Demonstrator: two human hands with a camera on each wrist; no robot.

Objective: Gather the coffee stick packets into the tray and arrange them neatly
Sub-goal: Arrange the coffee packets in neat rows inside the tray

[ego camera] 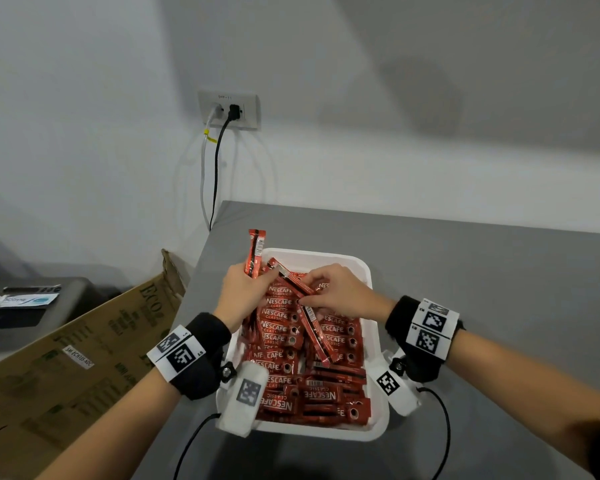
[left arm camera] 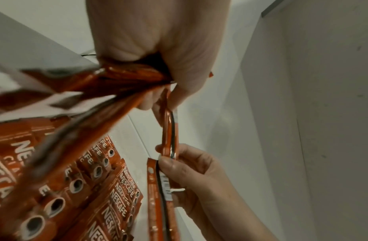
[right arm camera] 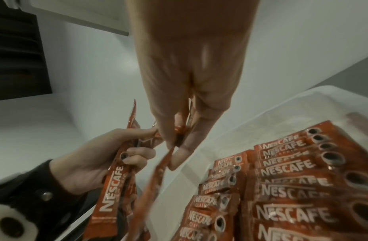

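Observation:
A white tray (ego camera: 326, 255) on the grey table holds rows of several red Nescafe stick packets (ego camera: 284, 341). My left hand (ego camera: 253, 282) hovers over the tray's far left corner and grips a small bundle of packets (ego camera: 256, 251), one end sticking upward. My right hand (ego camera: 305, 292) is just to its right and pinches a packet (ego camera: 293, 282) that reaches across to the left hand's fingers. A second packet (ego camera: 317, 334) hangs from the right hand's fingers over the rows. The left wrist view shows the left hand (left arm camera: 158, 91) clutching its bundle (left arm camera: 121, 81). The right wrist view shows the right hand (right arm camera: 174, 146) pinching a dangling packet (right arm camera: 154, 187).
A brown cardboard box (ego camera: 84, 341) leans against the table's left edge. Behind, a wall socket (ego camera: 229, 110) has two cables running down behind the table. A dark device (ego camera: 32, 306) sits far left. Bare grey tabletop (ego camera: 482, 271) extends right of the tray.

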